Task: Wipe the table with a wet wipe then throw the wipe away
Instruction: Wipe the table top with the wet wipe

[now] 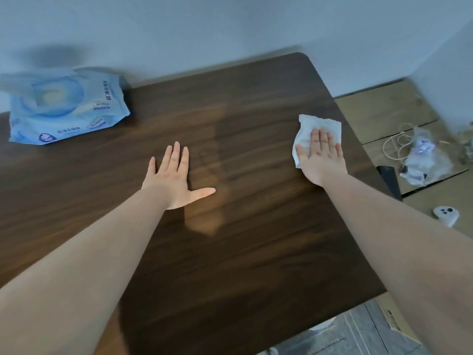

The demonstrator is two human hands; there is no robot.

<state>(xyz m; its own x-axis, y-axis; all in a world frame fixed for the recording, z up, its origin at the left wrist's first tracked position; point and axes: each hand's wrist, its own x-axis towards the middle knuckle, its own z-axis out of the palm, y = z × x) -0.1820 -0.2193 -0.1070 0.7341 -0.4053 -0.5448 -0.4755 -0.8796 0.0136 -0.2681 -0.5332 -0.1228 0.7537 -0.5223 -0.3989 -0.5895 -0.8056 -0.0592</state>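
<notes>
- The table is a dark brown wood-grain top with rounded corners; its far edge runs along a pale grey-blue wall.
- A soft patch of light reflects off the surface near the middle, just in front of the left hand's thumb.
- The left hand lies flat on the surface near its middle, palm down, fingers together and thumb spread out to the side, holding nothing.
- The right hand is pressed palm down on the wet wipe, fingers straight and flat rather than curled around it.
- The wet wipe is white and crumpled, spread on the surface close to the right edge, towards the far right corner; part of it shows beyond the fingertips and beside the thumb.
- A light blue pack of wipes lies at the far left of the surface, near the far edge by the wall, well apart from both hands.
- Past the right edge a lighter wooden surface sits lower down, carrying a tangle of pale cord and a crumpled clear plastic bag just beside it.
- A small white device with dark round spots rests nearer the viewer on that side.
- Below the near right corner, grey plank flooring shows.
</notes>
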